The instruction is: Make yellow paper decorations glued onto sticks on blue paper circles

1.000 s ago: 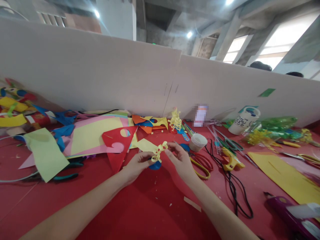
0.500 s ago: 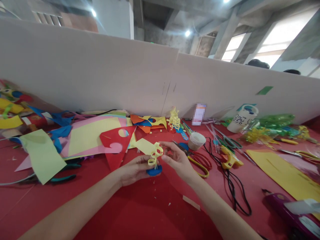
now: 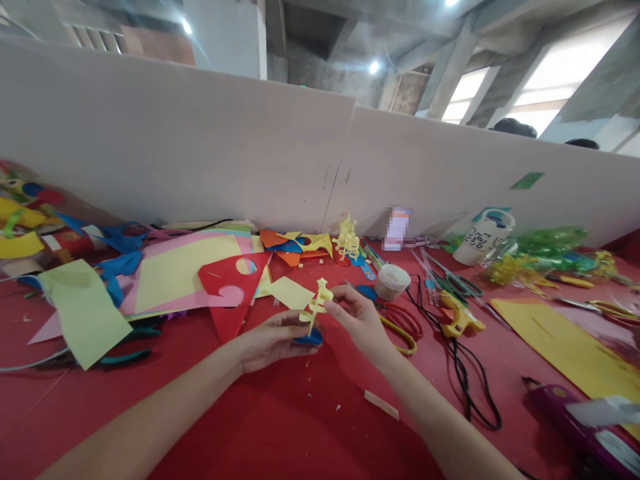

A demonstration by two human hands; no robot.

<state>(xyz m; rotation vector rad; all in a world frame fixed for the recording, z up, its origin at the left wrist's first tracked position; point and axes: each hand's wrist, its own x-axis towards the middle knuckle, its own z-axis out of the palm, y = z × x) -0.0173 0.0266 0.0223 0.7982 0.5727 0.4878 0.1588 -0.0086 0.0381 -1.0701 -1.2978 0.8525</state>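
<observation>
Just above the red table, a small yellow paper craft (image 3: 319, 305) stands on a round blue base (image 3: 308, 339). It has curled strips along a thin stem and a star at its tip. My left hand (image 3: 267, 341) is closed on it from the left, fingers around the base and lower stem. From the right, my right hand (image 3: 361, 319) has its thumb and forefinger at the upper curl, apparently pinching it; the exact contact is small. Behind the craft lies a pale yellow paper piece (image 3: 293, 293). A similar yellow craft (image 3: 347, 240) stands near the partition.
Right of my hands are a white cup (image 3: 393, 281), scissors with red and yellow handles (image 3: 404, 323), a yellow glue gun (image 3: 459, 316) with black cord and a purple device (image 3: 575, 427). Coloured paper sheets (image 3: 185, 273) and pliers (image 3: 125, 357) lie left. A white partition (image 3: 225, 147) stands behind.
The craft has been turned and tilted slightly, so its star tip and stem now show. My right hand has shifted slightly; the left keeps its hold.
</observation>
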